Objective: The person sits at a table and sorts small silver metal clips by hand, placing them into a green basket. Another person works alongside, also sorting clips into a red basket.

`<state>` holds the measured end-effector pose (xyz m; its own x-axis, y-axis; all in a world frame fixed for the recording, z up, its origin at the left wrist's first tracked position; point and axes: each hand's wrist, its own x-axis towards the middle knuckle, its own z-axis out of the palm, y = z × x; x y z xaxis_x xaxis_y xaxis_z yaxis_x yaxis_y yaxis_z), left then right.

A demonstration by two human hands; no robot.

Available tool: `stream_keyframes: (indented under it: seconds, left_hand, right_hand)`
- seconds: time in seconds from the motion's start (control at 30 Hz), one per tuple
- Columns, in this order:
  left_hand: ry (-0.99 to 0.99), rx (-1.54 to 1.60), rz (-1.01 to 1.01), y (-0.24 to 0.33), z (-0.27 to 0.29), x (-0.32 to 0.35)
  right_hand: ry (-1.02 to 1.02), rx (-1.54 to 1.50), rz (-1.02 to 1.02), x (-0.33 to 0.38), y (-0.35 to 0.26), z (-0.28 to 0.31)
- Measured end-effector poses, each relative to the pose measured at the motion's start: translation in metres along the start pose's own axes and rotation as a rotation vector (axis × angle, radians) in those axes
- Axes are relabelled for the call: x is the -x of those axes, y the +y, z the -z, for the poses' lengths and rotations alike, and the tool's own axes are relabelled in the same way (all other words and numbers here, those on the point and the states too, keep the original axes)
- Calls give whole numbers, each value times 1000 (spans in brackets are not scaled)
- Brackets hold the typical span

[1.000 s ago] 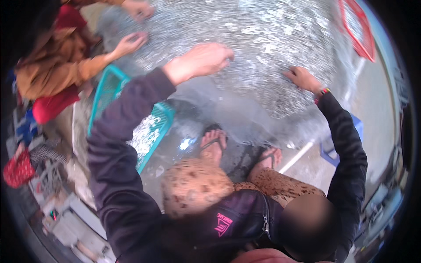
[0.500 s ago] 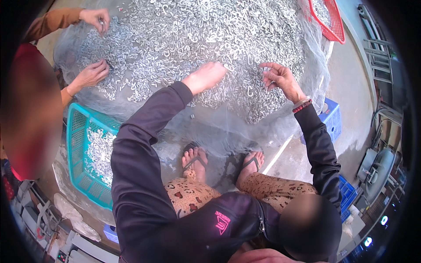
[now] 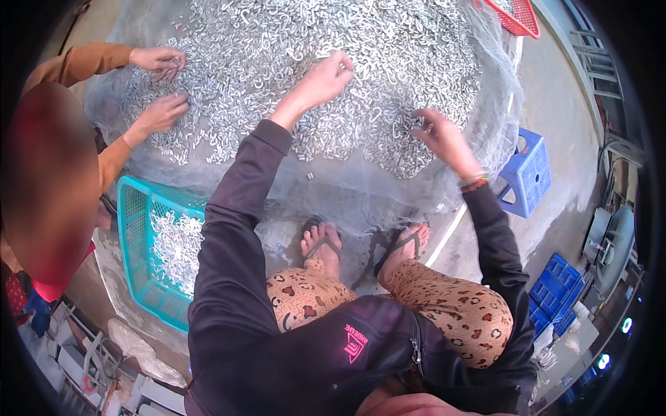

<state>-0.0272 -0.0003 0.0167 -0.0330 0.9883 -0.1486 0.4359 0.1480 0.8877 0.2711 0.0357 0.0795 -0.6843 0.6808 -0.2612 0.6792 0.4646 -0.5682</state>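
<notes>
A broad heap of small silvery metal hooks and short rod-like pieces (image 3: 388, 41) covers a translucent plastic sheet (image 3: 333, 197). My left hand (image 3: 320, 83) hovers over the middle of the heap, its fingers bent and drawn toward the thumb; whatever they may hold is too small to make out. Over the right part of the pile is my right hand (image 3: 446, 141), slightly blurred, with thumb and forefinger apart and nothing visible between them. A few pale S- or J-shaped hooks (image 3: 375, 113) lie on the pieces between my hands.
At the left, another person's two hands (image 3: 161, 87) work at the heap's edge. A teal basket (image 3: 128, 243) of white hooks stands beside my left arm. A red basket (image 3: 522, 22) is at the far right. A blue stool (image 3: 531, 173) stands right of my right forearm.
My left hand has moved farther out over the heap and its fingers have loosened somewhat. My right hand has turned slightly. The other person's hands have come closer together. The view has shifted a little.
</notes>
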Motion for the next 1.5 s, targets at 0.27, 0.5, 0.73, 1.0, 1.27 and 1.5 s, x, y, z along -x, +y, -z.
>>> stream_keyframes:
  seconds: [0.27, 0.5, 0.73, 1.0, 1.27, 1.5]
  left_hand:
    - [-36, -939, -419, -9, -41, 6]
    - [-107, 239, 10, 0, 22, 3]
    - [-150, 1025, 54, 9, 43, 33]
    - [-73, 356, 149, 2, 21, 19]
    - [-1, -682, -94, -5, -38, 16]
    - [-87, -228, -51, 26, -1, 22]
  right_hand:
    - [-73, 272, 100, -25, 0, -61]
    - [25, 9, 34, -72, -5, -4]
    - [312, 303, 456, -146, -4, -25]
    - [16, 407, 447, -76, 9, -48]
    - [92, -133, 140, -40, 4, -14]
    - [-54, -610, -263, -42, -9, 1]
